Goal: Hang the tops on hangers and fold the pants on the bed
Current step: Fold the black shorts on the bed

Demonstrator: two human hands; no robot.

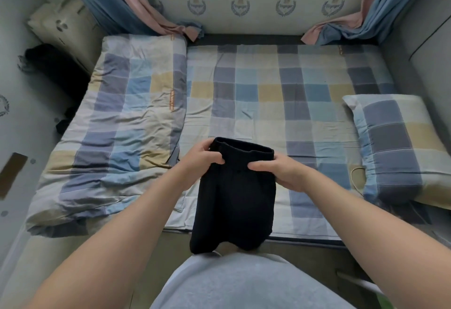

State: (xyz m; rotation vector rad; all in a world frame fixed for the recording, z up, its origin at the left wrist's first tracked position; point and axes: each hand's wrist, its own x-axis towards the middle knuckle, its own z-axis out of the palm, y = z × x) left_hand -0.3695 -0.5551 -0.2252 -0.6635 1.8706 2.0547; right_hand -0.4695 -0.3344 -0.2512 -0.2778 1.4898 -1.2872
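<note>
Aloft, pants (pixel 235 194) between both hands (pixel 203 160)

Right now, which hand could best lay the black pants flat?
Probably the right hand: it grips the black pants over open sheet, while the left hand grips them beside the bunched quilt.

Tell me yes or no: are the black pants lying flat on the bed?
No, the left hand and right hand hold the black pants up by the waistband, legs hanging.
</note>
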